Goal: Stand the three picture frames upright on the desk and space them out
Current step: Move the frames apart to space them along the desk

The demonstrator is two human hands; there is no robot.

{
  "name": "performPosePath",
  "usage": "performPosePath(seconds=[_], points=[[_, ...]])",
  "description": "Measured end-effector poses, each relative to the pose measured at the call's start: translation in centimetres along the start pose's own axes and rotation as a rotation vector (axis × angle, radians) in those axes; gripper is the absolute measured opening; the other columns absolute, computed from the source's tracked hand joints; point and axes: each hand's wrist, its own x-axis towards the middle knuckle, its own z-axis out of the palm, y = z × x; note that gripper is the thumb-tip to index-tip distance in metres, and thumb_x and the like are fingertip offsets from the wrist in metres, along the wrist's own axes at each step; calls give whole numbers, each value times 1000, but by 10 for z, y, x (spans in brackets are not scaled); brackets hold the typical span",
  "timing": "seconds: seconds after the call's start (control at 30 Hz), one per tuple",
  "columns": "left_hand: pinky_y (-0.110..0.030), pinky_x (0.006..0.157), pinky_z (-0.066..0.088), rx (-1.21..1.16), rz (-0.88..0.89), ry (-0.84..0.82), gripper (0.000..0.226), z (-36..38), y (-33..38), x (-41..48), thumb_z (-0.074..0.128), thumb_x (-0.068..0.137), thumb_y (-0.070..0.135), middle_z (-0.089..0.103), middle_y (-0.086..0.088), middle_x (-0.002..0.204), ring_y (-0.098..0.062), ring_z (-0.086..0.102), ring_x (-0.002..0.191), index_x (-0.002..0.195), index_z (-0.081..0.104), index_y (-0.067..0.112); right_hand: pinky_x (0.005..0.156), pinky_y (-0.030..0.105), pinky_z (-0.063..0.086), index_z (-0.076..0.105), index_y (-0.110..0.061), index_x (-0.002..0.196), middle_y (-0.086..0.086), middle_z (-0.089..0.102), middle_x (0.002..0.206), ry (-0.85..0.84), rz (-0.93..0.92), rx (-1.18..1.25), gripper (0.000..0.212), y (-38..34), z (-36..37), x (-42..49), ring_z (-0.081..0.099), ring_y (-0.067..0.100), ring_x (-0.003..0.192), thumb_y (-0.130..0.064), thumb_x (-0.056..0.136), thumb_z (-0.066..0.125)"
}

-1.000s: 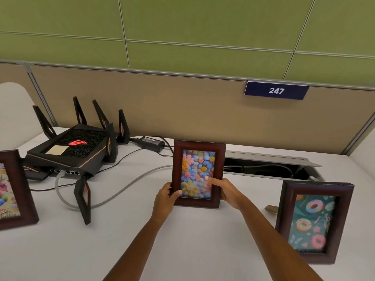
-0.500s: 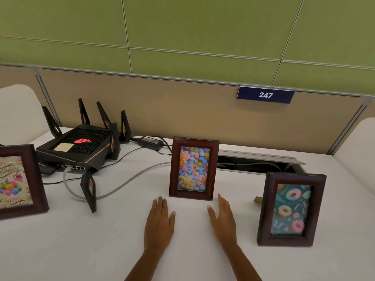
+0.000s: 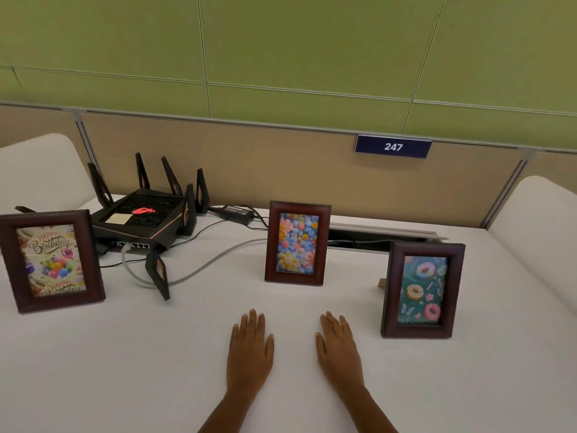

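Three frames are standing upright, well apart on the white bench [image 3: 156, 370]: birthday frame [image 3: 51, 260] at 9 o'clock, flower frame [image 3: 297, 243] at 12, donut frame [image 3: 423, 290] at 2. Left hand [image 3: 249, 348] and right hand [image 3: 338, 348] are lying flat, fingers loosely together, holding nothing. Spacing is looking finished; next is probably only checking. Router [image 3: 142, 218] and partition [image 3: 281, 170] are sitting behind.

A dark blue sign [image 3: 393, 146] on the tan wall [image 3: 281, 170] has the number "247" in white. The picture frame on the left [image 3: 52, 260] holds a card that says "HAPPY Birthday" at the top, with more of the same words partly cut off at the bottom
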Motion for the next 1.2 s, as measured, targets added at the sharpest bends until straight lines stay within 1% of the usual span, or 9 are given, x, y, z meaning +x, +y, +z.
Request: performPosePath(seconds=[0.2, 0.33, 0.43, 0.5, 0.57, 0.77, 0.87, 1.07, 1.2], points=[[-44, 72, 57, -8, 53, -32, 83, 6, -6, -11, -3, 96, 37, 74, -15, 102, -29, 72, 91, 97, 74, 6, 117, 29, 13, 27, -15, 140, 2, 24, 153, -14, 36, 26, 85, 1, -7, -33, 12, 19, 143, -52, 69, -3], [-50, 74, 57, -55, 45, -52, 55, 1, 0, -10, 27, 90, 30, 72, -21, 104, -35, 71, 93, 97, 72, 1, 116, 25, 13, 25, -16, 140, 2, 25, 152, -27, 107, 95, 50, 8, -16, -44, 17, 16, 142, -33, 93, 24], [-46, 112, 30, -175, 37, -84, 55, -13, 17, -15, 30, 92, 29, 39, -24, 144, -33, 39, 135, 135, 41, -3, 114, 27, 19, 32, -12, 137, 7, 35, 147, 52, 159, 210, 43, 23, -29, -53, 27, 18, 137, -22, 95, 37], [-35, 119, 10, -248, 58, -65, 56, -11, 28, -14, 19, 98, 31, 13, -15, 157, -24, 13, 146, 146, 15, 3, 113, 30, 24, 37, -10, 134, 9, 40, 143, 122, 190, 275, 41, 36, -42, -57, 34, 21, 134, -19, 94, 40], [-30, 119, 6, -311, 91, -75, 56, -14, 43, -11, 22, 99, 31, 8, -12, 158, -21, 8, 147, 147, 8, 6, 110, 33, 29, 42, -6, 130, 13, 46, 138, 223, 232, 323, 38, 48, -55, -56, 40, 25, 130, -15, 92, 44], [-30, 116, 21, -641, 136, -183, 53, -19, 101, -5, 34, 98, 29, 22, -6, 156, -20, 23, 143, 145, 19, 12, 96, 35, 41, 50, 2, 121, 24, 56, 122, 489, 306, 407, 33, 91, -99, -46, 53, 35, 114, -3, 88, 49], [-28, 114, 24, -702, 156, -203, 51, -18, 136, -1, 36, 98, 27, 27, -6, 154, -20, 28, 141, 144, 23, 11, 95, 38, 42, 42, 0, 128, 24, 51, 127, 521, 323, 514, 43, 114, -124, -38, 50, 35, 117, -4, 86, 53], [-30, 111, 31, -827, 101, -209, 49, -11, 191, 10, 41, 96, 18, 36, -11, 149, -24, 36, 137, 142, 28, 7, 104, 42, 36, 30, -10, 137, 20, 41, 139, 373, 367, 722, 64, 158, -166, -5, 41, 31, 128, -17, 82, 63], [-32, 103, 41, -885, 56, -171, 45, -4, 212, 16, 41, 97, 16, 47, -16, 141, -27, 47, 128, 140, 33, 5, 98, 36, 39, 32, -9, 135, 18, 46, 137, 86, 340, 801, 59, 173, -184, 17, 46, 31, 123, -25, 85, 59]])
